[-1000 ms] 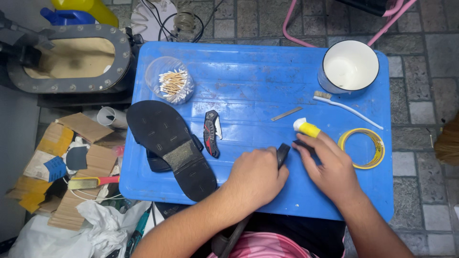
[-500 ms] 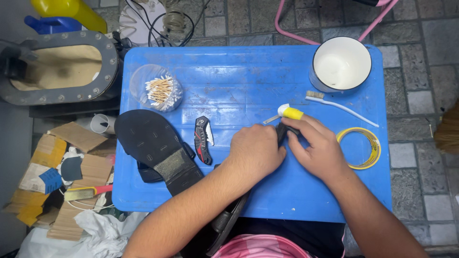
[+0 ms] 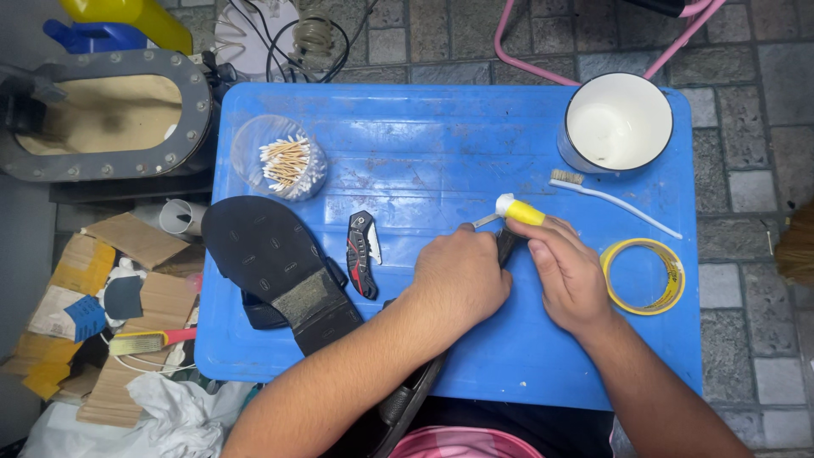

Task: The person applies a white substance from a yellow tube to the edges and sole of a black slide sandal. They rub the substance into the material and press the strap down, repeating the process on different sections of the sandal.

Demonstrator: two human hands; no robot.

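Two hands are meeting over the middle of the blue bench (image 3: 441,136). The right hand (image 3: 570,273) is pinching a small yellow tube (image 3: 519,212), white cap pointing left; it looks light, soft and squeezable, best taken by its body. The left hand (image 3: 462,276) is clenching a dark strap (image 3: 506,246), seemingly limp. A black sandal (image 3: 275,267) and folding knife (image 3: 363,253) are lying to the left.

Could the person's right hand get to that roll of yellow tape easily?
Probably yes: the roll of yellow tape lies just beside the right hand on bare blue table, though that hand holds a small yellow tube.
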